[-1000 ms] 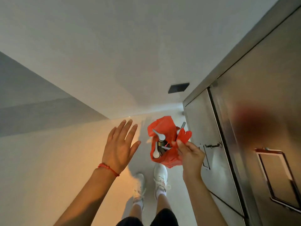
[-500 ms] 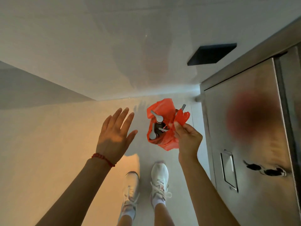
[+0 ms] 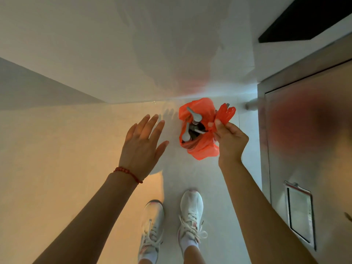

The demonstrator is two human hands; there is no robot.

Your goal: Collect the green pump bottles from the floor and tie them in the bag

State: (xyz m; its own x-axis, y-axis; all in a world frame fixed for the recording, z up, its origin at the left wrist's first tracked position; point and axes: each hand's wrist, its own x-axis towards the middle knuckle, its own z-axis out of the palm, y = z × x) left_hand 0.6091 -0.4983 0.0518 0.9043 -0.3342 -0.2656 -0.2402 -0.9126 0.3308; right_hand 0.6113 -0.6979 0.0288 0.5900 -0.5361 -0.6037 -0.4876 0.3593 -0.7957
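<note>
An orange-red plastic bag (image 3: 202,149) hangs in the air above the pale floor. Its mouth gapes and several pump bottles (image 3: 194,126) stand inside, grey pump heads pointing up; their bodies look dark and are mostly hidden. My right hand (image 3: 229,142) pinches the bag's right handle between thumb and fingers. My left hand (image 3: 142,147) hovers to the left of the bag with its fingers spread, empty and not touching it.
A stainless steel door (image 3: 308,149) with a small framed plate (image 3: 299,212) fills the right side. A white wall (image 3: 114,54) rises ahead, with a dark slot (image 3: 304,21) at top right. My two white sneakers (image 3: 190,216) stand on the floor below.
The view has tilted down and shifted, so the steel door sits further right. My right hand keeps its hold on the bag. My left hand stays spread beside it.
</note>
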